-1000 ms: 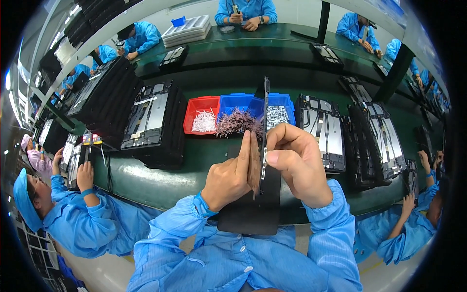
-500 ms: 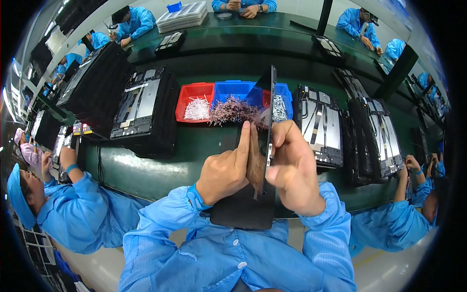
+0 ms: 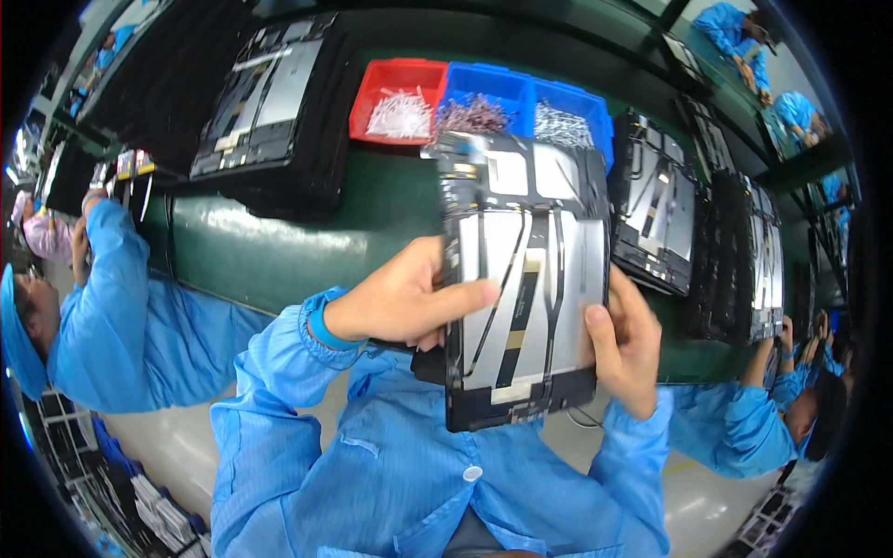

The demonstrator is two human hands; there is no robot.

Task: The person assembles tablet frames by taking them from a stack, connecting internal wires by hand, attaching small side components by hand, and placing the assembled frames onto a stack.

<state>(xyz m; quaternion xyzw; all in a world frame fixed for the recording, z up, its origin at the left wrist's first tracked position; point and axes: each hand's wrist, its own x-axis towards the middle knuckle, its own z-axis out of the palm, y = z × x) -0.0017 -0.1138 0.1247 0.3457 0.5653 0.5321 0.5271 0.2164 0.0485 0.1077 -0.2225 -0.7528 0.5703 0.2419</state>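
An opened tablet, its silver battery plates and black ribbon cables showing, is held up in front of my chest. My left hand grips its left edge, thumb lying over the inside face and fingers behind. On the opposite edge my right hand is closed, with the thumb on the front near the lower right. The tablet's top is smeared by motion and overlaps the front of the parts bins. A black mat or flat piece shows partly below the tablet.
Beyond the tablet stand a red bin of white pieces, a blue bin of pinkish pieces and another blue bin of silvery pieces. Stacked opened tablets stand left and right. Co-workers in blue sit at both sides.
The tablet has turned from edge-on to its inside facing me. My left hand has moved onto its left edge. The brownish film beside it is out of sight, and the view has shifted.
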